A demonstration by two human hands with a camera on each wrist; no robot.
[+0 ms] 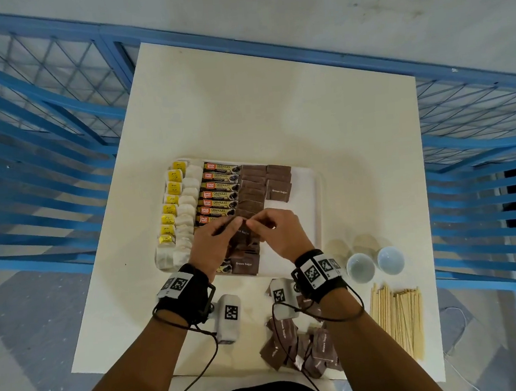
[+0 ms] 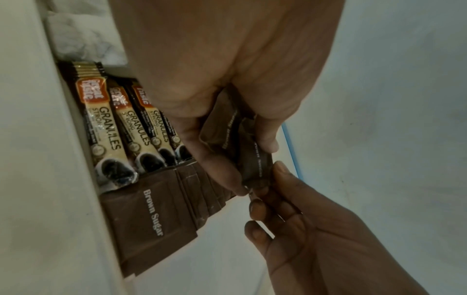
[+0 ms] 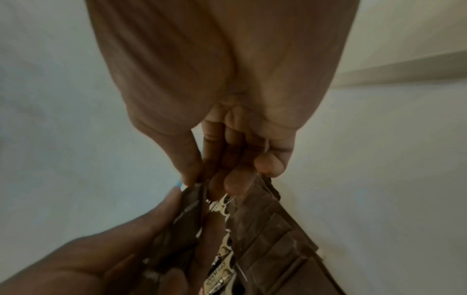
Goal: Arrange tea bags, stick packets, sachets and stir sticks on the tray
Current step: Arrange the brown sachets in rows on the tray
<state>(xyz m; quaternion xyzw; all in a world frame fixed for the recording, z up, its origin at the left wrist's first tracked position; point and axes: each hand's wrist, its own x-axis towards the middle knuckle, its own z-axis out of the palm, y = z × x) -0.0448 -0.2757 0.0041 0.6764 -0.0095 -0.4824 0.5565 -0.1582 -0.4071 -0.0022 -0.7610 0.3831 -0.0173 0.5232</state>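
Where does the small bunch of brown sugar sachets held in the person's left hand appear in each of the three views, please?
Head: the held sachets sit at picture centre, between left hand and right hand, mostly hidden.
Left wrist: centre, below the palm, right fingers pinching the lower end.
Right wrist: lower left of centre, in the left hand.
Shared landmark: the coffee stick packets.

Both hands met over the tray (image 1: pixel 317 208). Right of the right hand (image 1: pixel 277 234), the tray's white strip lay bare; beyond the fingertips the brown sugar sachets (image 1: pixel 275 181) filled the surface. Left of the left hand (image 1: pixel 212 241), coffee sticks (image 1: pixel 218 184) and tea bags (image 1: pixel 185 198) sat packed edge to edge. Behind the right wrist: loose sachets (image 1: pixel 297 341), two cups (image 1: pixel 375 264), stir sticks (image 1: pixel 397 317). The far tabletop (image 1: pixel 273 100) stood open.
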